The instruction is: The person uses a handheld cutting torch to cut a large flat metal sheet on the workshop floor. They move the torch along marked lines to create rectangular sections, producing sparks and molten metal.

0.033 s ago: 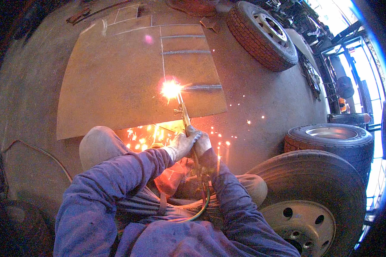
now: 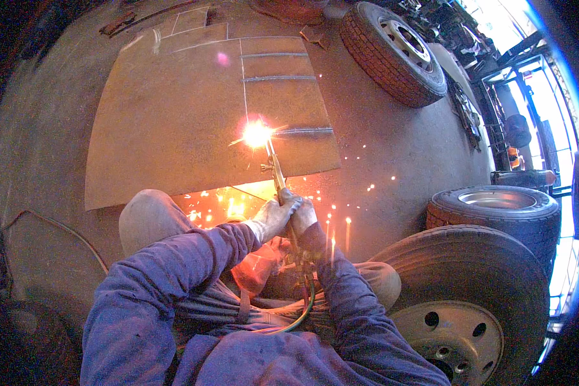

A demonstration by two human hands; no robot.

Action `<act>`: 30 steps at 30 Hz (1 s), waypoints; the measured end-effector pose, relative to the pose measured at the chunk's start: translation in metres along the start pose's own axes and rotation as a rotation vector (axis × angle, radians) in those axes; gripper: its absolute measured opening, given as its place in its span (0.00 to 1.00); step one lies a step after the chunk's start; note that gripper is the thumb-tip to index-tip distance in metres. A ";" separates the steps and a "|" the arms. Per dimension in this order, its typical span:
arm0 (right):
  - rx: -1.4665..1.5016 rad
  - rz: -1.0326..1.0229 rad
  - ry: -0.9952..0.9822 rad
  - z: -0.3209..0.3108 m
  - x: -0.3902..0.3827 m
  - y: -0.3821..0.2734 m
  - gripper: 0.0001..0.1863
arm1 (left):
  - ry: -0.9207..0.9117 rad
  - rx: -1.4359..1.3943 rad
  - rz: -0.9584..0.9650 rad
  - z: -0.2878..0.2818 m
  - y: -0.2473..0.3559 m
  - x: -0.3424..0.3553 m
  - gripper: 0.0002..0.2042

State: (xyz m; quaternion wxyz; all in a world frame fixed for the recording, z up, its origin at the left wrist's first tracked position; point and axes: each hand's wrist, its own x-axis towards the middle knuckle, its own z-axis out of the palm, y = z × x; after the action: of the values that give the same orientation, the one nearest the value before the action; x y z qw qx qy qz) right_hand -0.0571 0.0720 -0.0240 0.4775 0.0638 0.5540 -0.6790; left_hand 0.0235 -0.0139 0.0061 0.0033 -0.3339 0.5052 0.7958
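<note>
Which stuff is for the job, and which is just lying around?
For the job: torch, green hose, metal sheet, left hand, right hand.

Seemingly just lying around: far tyre, middle tyre, nearest tyre.

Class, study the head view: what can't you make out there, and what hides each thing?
Head: the tip of the torch, lost in white glare.
Head: most fingers of the right hand, covered by the left hand and torch.
Head: where the green hose leads, hidden behind the purple top.
Head: the lower part of the nearest tire, cut off by the lower edge.
</note>
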 end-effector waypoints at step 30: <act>-0.056 -0.047 -0.073 -0.018 0.029 0.013 0.12 | -0.036 0.076 0.037 -0.010 -0.017 0.018 0.23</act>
State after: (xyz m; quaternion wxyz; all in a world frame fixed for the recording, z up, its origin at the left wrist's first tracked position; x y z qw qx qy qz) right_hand -0.0710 0.0710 -0.0573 0.4831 0.0125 0.5563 -0.6760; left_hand 0.0202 -0.0191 -0.0203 0.0104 -0.3096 0.5411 0.7818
